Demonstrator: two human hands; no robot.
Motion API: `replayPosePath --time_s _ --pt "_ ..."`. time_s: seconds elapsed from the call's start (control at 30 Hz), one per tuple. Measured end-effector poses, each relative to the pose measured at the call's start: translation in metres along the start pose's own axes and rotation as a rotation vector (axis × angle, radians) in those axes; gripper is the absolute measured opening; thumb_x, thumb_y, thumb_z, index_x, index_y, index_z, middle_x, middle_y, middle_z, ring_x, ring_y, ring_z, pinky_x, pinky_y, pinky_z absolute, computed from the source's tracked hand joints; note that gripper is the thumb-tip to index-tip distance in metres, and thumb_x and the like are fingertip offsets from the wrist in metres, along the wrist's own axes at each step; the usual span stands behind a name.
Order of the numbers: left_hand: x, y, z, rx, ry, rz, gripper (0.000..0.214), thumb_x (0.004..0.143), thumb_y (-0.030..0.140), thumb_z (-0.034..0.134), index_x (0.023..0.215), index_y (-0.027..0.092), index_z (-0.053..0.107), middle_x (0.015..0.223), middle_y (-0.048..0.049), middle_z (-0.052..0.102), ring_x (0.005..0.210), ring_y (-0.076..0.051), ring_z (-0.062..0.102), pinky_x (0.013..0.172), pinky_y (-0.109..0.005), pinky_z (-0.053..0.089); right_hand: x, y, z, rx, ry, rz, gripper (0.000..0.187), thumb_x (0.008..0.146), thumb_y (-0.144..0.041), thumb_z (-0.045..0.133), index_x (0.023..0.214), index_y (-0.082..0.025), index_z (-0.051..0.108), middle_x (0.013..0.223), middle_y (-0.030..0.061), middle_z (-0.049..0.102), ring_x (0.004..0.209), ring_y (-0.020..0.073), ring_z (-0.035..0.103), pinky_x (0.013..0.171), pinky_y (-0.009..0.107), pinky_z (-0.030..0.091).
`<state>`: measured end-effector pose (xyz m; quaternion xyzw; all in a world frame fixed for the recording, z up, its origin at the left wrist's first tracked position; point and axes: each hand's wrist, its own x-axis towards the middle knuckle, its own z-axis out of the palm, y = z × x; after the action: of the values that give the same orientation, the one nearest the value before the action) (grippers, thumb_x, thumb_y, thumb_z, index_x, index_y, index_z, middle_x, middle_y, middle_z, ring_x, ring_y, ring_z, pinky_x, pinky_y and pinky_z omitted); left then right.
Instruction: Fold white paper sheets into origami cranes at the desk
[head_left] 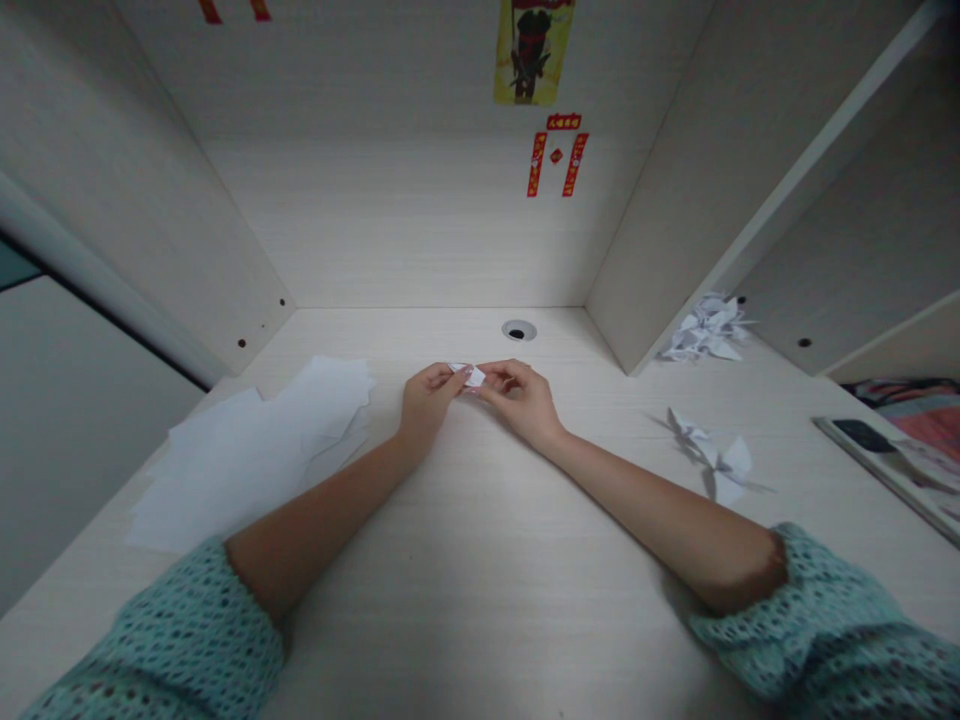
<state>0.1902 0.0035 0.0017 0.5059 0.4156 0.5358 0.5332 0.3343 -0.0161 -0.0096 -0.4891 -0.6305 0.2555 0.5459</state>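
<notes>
A small piece of folded white paper (pixel 474 376) is pinched between my two hands above the desk. My left hand (pixel 429 402) grips its left side, thumb on top. My right hand (pixel 525 398) holds the right side between thumb and fingertips, the other fingers curled. My fingers cover part of the paper, so its full shape is hidden. To the right lie folded paper cranes (pixel 724 462), apart from my hands. Loose sheets of white paper (pixel 262 450) are spread in an overlapping stack on the left, beside my left forearm.
A heap of folded white paper (pixel 709 328) sits by the right divider panel (pixel 675 200). A round cable hole (pixel 519 331) opens near the back wall. At the far right, a dark phone-like object (pixel 862 435) rests on a flat book-like item (pixel 922 480).
</notes>
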Motion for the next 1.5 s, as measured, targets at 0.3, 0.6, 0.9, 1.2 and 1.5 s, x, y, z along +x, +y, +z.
replayPosePath --time_s 0.3,0.6,0.9,1.2,1.5 --pt "-0.001 0.001 -0.001 0.015 -0.014 0.001 0.03 0.063 0.043 0.073 0.065 0.016 0.062 0.066 0.0002 0.064 0.066 -0.013 0.059 0.071 -0.028 0.047 -0.004 -0.002 -0.001 -0.135 0.015 -0.15 0.026 0.075 -0.038 0.069 0.097 -0.024 0.072 0.082 0.0047 0.07 0.077 0.0188 0.06 0.075 0.033 0.046" --pt "-0.003 0.004 -0.002 0.022 -0.039 -0.007 0.031 0.064 0.046 0.072 0.066 0.017 0.062 0.067 -0.0002 0.064 0.067 -0.013 0.058 0.069 -0.026 0.047 -0.005 -0.002 -0.001 -0.16 0.033 -0.167 0.03 0.076 -0.035 0.068 0.105 -0.026 0.07 0.088 0.0048 0.07 0.082 0.0197 0.061 0.078 0.034 0.047" --pt "-0.002 0.001 -0.004 0.08 -0.058 0.032 0.034 0.07 0.052 0.065 0.071 0.018 0.067 0.072 -0.002 0.066 0.071 -0.014 0.058 0.069 -0.025 0.046 0.001 0.007 0.002 0.118 -0.016 0.046 0.038 0.07 -0.041 0.071 0.102 -0.021 0.071 0.086 0.0065 0.072 0.074 0.0176 0.063 0.073 0.031 0.05" --pt "-0.003 -0.001 -0.003 0.245 0.028 0.09 0.025 0.069 0.042 0.067 0.07 0.018 0.071 0.067 -0.0004 0.065 0.067 -0.014 0.055 0.062 -0.024 0.041 0.005 0.008 0.003 0.259 -0.07 0.241 0.036 0.064 -0.049 0.071 0.073 -0.015 0.072 0.07 0.0063 0.071 0.057 0.0134 0.058 0.053 0.024 0.042" --pt "-0.004 0.0 0.0 0.128 -0.005 0.045 0.02 0.066 0.037 0.071 0.073 0.018 0.073 0.083 -0.0046 0.072 0.077 -0.017 0.063 0.071 -0.028 0.048 0.004 0.008 0.002 0.155 -0.12 0.174 0.036 0.071 -0.051 0.065 0.075 -0.015 0.07 0.069 0.0049 0.069 0.057 0.0135 0.057 0.052 0.024 0.041"
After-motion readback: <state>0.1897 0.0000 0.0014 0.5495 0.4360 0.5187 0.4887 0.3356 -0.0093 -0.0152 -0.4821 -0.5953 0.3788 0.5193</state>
